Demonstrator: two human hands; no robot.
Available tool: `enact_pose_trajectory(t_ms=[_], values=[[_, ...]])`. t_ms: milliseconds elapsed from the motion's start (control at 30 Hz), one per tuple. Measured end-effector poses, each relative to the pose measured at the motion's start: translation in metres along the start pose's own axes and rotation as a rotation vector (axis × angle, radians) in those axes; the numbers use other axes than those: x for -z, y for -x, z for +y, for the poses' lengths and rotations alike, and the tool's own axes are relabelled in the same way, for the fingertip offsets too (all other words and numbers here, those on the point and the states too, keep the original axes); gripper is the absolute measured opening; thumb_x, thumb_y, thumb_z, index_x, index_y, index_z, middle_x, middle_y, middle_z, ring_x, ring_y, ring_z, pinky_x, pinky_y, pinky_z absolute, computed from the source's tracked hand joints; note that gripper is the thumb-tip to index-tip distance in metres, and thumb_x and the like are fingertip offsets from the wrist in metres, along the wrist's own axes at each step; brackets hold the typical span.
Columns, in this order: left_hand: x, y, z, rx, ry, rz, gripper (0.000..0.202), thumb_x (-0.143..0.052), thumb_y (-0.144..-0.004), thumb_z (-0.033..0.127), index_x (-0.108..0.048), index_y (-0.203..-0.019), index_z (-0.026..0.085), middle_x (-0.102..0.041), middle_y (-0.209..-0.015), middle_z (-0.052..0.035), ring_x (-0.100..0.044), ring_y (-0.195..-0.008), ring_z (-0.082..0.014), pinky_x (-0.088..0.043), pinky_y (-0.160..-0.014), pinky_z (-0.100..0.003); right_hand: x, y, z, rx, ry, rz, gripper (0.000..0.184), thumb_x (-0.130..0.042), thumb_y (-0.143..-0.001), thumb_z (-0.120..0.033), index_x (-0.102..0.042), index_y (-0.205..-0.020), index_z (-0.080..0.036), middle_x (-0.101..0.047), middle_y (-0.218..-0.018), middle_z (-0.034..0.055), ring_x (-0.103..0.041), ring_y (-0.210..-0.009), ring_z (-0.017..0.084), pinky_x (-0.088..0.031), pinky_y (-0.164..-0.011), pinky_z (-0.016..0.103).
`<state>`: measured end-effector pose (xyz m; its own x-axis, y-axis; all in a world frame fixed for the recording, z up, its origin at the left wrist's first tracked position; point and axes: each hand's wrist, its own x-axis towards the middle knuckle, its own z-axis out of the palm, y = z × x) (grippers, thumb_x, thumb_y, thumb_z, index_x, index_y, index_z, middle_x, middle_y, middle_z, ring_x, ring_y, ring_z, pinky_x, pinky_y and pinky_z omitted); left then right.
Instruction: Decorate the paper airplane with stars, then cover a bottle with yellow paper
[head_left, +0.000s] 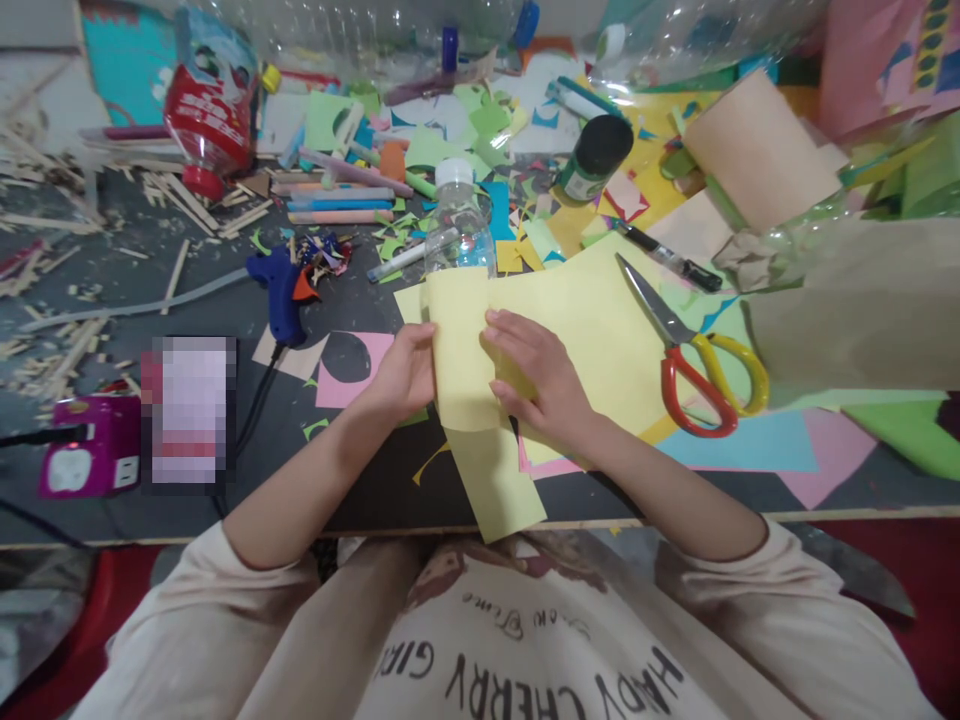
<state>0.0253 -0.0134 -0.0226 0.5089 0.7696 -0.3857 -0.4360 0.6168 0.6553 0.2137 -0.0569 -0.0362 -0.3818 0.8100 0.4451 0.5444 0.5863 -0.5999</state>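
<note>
A pale yellow paper sheet [592, 320] lies on the dark table, with a folded strip of it [461, 360] raised at its left side. My left hand [401, 378] is closed on the left edge of that strip. My right hand [536, 375] rests on the paper just right of the strip, fingers curled and pressing down on it. The strip's lower end [495, 485] hangs past the table's front edge.
Red-and-yellow scissors [697, 365] lie on the sheet's right. A clear plastic bottle [457, 225] stands just behind the paper. A blue glue gun [285, 290], a black pen [667, 257], a green-black jar [596, 155], wooden sticks [45, 200] and coloured paper scraps crowd the table.
</note>
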Motion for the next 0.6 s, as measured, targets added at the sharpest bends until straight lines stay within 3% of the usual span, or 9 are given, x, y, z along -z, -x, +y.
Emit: enact_pose_trajectory(t_ms=[133, 367, 600], values=[[-0.003, -0.001, 0.005, 0.017, 0.021, -0.039, 0.070, -0.071, -0.063, 0.040, -0.061, -0.128, 0.015, -0.071, -0.132, -0.0116, -0.058, -0.135, -0.0385, -0.050, -0.114, -0.050, 0.003, 0.001, 0.003, -0.031, 0.019, -0.017, 0.047, -0.038, -0.103, -0.041, -0.047, -0.149, -0.033, -0.056, -0.154, 0.0058, -0.051, -0.145, 0.027, -0.044, -0.118, 0.056], [0.007, 0.005, -0.001, -0.074, -0.096, -0.007, 0.083, -0.086, -0.062, 0.053, -0.060, -0.133, 0.017, -0.074, -0.125, -0.0136, -0.062, -0.130, -0.0385, -0.053, -0.110, -0.048, -0.001, 0.004, 0.002, 0.004, -0.015, 0.085, 0.048, -0.043, -0.103, -0.035, -0.040, -0.151, -0.037, -0.060, -0.149, 0.0061, -0.058, -0.137, 0.027, -0.052, -0.109, 0.056], [0.007, 0.015, -0.005, -0.025, -0.155, 0.023, 0.082, -0.088, -0.065, 0.052, -0.057, -0.132, 0.017, -0.075, -0.122, -0.0149, -0.065, -0.126, -0.0373, -0.053, -0.109, -0.047, 0.002, 0.002, -0.002, -0.056, -0.049, -0.003, 0.055, -0.041, -0.103, -0.054, -0.034, -0.154, -0.034, -0.060, -0.148, 0.0099, -0.058, -0.136, 0.028, -0.052, -0.109, 0.055]])
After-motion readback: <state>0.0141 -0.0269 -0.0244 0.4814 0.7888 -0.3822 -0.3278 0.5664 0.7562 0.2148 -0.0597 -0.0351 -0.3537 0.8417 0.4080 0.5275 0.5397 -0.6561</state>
